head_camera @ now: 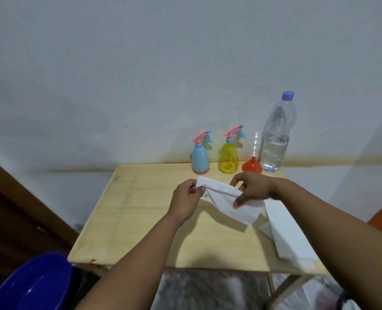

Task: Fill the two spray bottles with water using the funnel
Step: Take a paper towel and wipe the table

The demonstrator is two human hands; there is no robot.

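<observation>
Two spray bottles stand at the back of the wooden table (127, 222), both with pink and blue trigger heads screwed on: a light blue spray bottle (200, 159) and, to its right, a clear yellow spray bottle (228, 157). An orange funnel (251, 166) sits wide end down beside them. A tall clear water bottle (275, 142) with a blue cap stands at the far right, partly filled. My left hand (185, 198) and my right hand (251, 189) both pinch a white tissue (226, 201) above the table's middle, in front of the bottles.
A stack of white tissues (286, 233) lies on the table's right side. A blue plastic basin (31, 285) sits on the floor at the lower left. A white wall rises directly behind the table. A dark wooden door edge is at the left.
</observation>
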